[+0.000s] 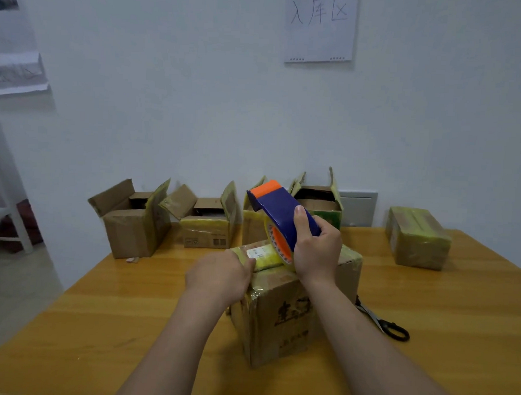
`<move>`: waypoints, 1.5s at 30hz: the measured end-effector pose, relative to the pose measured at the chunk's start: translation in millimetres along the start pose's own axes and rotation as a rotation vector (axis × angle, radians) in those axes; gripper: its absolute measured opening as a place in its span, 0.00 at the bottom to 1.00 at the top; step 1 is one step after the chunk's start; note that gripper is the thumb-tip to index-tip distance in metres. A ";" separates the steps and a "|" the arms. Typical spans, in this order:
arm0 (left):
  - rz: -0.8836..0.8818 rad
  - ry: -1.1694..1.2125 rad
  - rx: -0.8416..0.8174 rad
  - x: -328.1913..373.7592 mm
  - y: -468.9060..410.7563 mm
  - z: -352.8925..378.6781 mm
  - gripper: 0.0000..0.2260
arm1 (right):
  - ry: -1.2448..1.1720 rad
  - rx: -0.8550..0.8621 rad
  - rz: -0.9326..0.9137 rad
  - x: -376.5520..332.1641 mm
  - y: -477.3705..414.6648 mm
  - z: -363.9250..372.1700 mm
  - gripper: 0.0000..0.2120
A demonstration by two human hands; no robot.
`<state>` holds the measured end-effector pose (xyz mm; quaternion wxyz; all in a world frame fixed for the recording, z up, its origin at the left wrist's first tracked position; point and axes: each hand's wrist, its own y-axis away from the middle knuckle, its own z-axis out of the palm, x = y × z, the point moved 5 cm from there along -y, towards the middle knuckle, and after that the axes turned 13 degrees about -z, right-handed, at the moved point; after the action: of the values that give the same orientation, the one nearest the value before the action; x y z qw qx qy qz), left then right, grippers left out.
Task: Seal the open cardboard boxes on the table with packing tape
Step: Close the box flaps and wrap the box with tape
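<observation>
A closed cardboard box (281, 317) with dark printed characters stands near the middle of the wooden table (99, 309). Its top is covered in yellowish tape. My right hand (316, 247) grips a blue and orange tape dispenser (278, 210), tilted up over the box's top, its roll touching the lid. My left hand (220, 273) rests on the top left edge of the box, fingers on the taped lid. Several open boxes stand along the far edge: one at the left (130, 221), one beside it (206, 222), and a green-sided one (321, 203) behind the dispenser.
A taped, closed box (417, 238) lies at the far right of the table. Black-handled scissors (388, 324) lie on the table right of the near box. A white wall with a paper sign (320, 26) rises behind. A white rack (9, 186) stands at the left.
</observation>
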<state>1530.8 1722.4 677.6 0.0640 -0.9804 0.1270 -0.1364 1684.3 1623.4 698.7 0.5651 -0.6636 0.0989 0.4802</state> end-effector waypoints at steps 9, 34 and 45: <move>-0.042 0.205 -0.021 -6.3 11.5 0.3 0.23 | 0.036 -0.002 -0.031 0.3 -0.2 3.5 0.12; -0.021 0.235 0.147 -1.0 61.4 1.0 0.26 | 0.078 -0.015 -0.082 4.1 -1.5 6.1 0.17; 0.002 0.340 0.140 -4.8 54.2 6.8 0.24 | -0.002 -0.037 -0.016 2.2 -4.0 3.7 0.17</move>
<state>1515.7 1672.3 661.2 0.1098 -0.9362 0.1272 -0.3087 1686.2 1628.8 700.0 0.5566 -0.6743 0.0842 0.4780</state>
